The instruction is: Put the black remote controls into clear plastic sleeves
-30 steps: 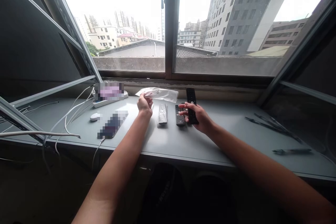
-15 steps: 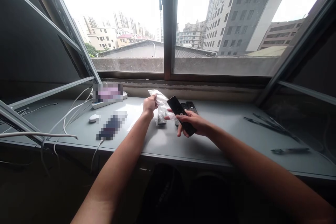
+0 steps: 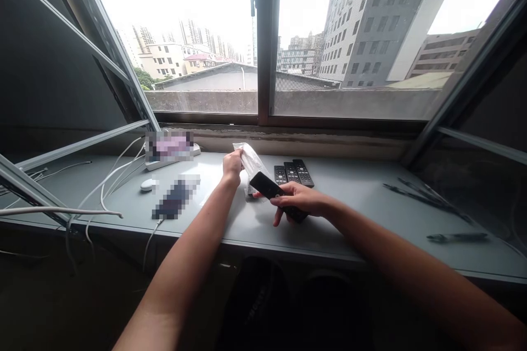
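Observation:
My left hand is closed on the upper end of a clear plastic bag, which hangs down to the right. In my right hand is a black remote control, tilted, with its far end at the bag's lower end. Whether that end is inside the bag or in front of it, I cannot tell. Behind the right hand, three black remote controls lie side by side on the grey table. Under the bag lies another wrapped item, mostly hidden.
At the left are a blurred-out phone-like object with a cable, a white round item and a white power strip. Dark cables and a green pen-like object lie at the right. A window stands behind.
My right hand has lowered the remote control and turned it flatter, its far end moving left toward the bag. The bag is stretched straighter, and the three remote controls behind show more fully.

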The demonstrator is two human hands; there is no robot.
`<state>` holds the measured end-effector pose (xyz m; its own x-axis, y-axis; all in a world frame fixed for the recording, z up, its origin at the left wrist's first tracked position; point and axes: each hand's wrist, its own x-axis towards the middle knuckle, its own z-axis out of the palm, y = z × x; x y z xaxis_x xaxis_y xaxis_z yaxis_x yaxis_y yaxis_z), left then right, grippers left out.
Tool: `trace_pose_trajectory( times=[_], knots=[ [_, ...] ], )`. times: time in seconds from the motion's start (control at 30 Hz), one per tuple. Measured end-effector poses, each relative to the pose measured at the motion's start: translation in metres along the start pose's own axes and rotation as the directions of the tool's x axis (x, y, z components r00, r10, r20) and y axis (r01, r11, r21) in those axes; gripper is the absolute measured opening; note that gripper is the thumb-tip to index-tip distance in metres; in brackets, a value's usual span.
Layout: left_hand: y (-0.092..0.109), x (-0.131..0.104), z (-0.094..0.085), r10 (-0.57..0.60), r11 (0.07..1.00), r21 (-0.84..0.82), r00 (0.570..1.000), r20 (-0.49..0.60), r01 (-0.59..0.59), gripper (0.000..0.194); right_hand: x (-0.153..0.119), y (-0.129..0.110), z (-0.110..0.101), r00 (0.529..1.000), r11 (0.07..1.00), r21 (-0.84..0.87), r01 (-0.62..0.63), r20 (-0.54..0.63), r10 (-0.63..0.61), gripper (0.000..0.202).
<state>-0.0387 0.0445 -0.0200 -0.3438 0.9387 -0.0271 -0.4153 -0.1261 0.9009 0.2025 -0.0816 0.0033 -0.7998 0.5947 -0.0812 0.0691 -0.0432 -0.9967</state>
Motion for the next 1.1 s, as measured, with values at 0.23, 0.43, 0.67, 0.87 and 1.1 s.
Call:
trace_pose_trajectory(
  times=[0.23, 0.43, 0.67, 0.87, 1.1],
  knots=[
    [0.004, -0.004, 0.002, 0.012, 0.998, 0.057, 0.999, -0.044, -0.009, 0.035, 0.000, 0.001, 0.000, 0.999, 0.999, -0.046, -0.019, 0.037, 0.021, 0.056],
    [0.003, -0.011, 0.006, -0.061, 0.998, 0.005, 0.960, 0.275, 0.062, 0.036, 0.003, 0.003, -0.002, 0.986, 0.996, 0.017, 0.086, -0.146, -0.083, 0.051],
    [0.005, -0.016, 0.010, 0.005, 0.996, -0.081, 0.930, 0.368, 0.027, 0.033, 0.000, 0.002, -0.010, 0.981, 0.985, 0.138, 0.107, -0.174, -0.083, 0.054],
    [0.019, -0.011, 0.002, 0.020, 0.952, -0.303, 0.982, 0.190, 0.039, 0.015, 0.004, 0.000, -0.018, 0.927, 0.915, 0.307, 0.261, -0.345, -0.149, 0.035],
    [0.028, -0.028, 0.005, -0.004, 0.926, -0.345, 0.918, 0.398, 0.154, 0.020, 0.012, 0.011, -0.025, 0.836, 0.852, 0.399, 0.339, -0.543, -0.079, 0.020]
  ],
)
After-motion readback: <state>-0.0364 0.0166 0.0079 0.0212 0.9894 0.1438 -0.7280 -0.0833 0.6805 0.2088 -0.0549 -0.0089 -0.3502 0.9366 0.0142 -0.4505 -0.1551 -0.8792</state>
